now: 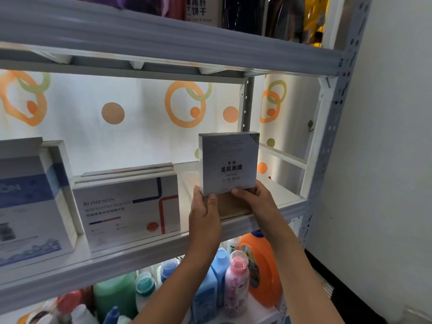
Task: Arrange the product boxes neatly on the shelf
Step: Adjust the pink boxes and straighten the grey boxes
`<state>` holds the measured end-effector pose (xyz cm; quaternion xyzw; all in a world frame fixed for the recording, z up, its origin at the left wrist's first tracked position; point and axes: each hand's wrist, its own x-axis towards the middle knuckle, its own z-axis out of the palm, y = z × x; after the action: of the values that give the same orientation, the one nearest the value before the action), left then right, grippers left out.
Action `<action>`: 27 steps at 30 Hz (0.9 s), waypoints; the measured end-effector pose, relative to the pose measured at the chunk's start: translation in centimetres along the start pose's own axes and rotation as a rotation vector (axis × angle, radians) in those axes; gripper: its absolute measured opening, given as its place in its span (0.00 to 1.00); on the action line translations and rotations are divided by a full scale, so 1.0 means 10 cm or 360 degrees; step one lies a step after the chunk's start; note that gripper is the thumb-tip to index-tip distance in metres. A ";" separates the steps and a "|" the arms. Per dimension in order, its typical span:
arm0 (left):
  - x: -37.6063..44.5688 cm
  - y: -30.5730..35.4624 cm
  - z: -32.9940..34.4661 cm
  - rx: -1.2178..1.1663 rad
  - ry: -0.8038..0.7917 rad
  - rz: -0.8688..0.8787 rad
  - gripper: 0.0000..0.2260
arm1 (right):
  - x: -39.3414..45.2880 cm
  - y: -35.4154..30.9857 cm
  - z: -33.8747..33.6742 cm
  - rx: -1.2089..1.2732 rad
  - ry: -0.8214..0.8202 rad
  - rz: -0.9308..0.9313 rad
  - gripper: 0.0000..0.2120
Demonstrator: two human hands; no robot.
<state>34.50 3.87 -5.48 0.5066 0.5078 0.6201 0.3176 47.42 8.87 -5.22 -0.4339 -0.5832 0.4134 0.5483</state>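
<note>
A silver-grey face-mask box [230,161] stands upright near the right end of the middle shelf [163,244], its printed face toward me. My left hand [204,213] grips its lower left corner and my right hand [256,202] holds its lower right corner. Under the box lies a brown flat piece [230,205]. Left of it stands a white ROMESON box [127,210] with more flat boxes behind it. A blue-and-white box [28,206] stands at the far left.
A gap of bare shelf lies between the ROMESON box and the held box. The rack's right post [327,127] is close by. The shelf below holds detergent bottles, including an orange jug [264,267] and a pink bottle [236,286]. A white wall is at right.
</note>
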 end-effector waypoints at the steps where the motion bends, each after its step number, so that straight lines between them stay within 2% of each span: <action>1: 0.02 -0.01 0.00 0.0010 -0.0001 0.0004 0.17 | 0.01 0.00 0.01 -0.0022 -0.0001 0.0003 0.21; 6: 0.13 -0.09 0.03 0.0025 0.0010 0.0056 0.13 | 0.03 0.02 -0.01 -0.0074 0.0016 0.0038 0.20; 8: 0.23 -0.14 0.06 0.0159 0.0054 0.0084 0.13 | 0.05 0.00 -0.03 -0.0083 0.0031 0.0056 0.18; 11: 0.38 -0.18 0.08 0.0568 0.0116 -0.0029 0.19 | 0.16 -0.05 -0.02 -0.0178 0.0035 0.0108 0.19; 14: 0.52 -0.19 0.08 0.0655 0.0079 -0.0180 0.20 | 0.30 -0.05 0.01 -0.0481 0.0052 0.0140 0.23; 18: 0.65 -0.21 0.13 0.0872 0.0067 -0.0271 0.21 | 0.50 0.04 -0.02 -0.0603 0.0003 0.0279 0.27; 24: 0.58 -0.20 0.15 0.0844 0.0250 -0.0186 0.16 | 0.52 0.17 0.00 -0.0600 0.0032 0.0222 0.30; 27: 0.54 -0.15 0.13 0.0741 0.0262 -0.0199 0.16 | 0.47 0.18 0.01 -0.0615 0.0082 0.0213 0.30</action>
<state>34.00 9.61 -5.29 0.4817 0.6913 0.5048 0.1877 47.29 13.90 -5.66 -0.5793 -0.6074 0.3181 0.4407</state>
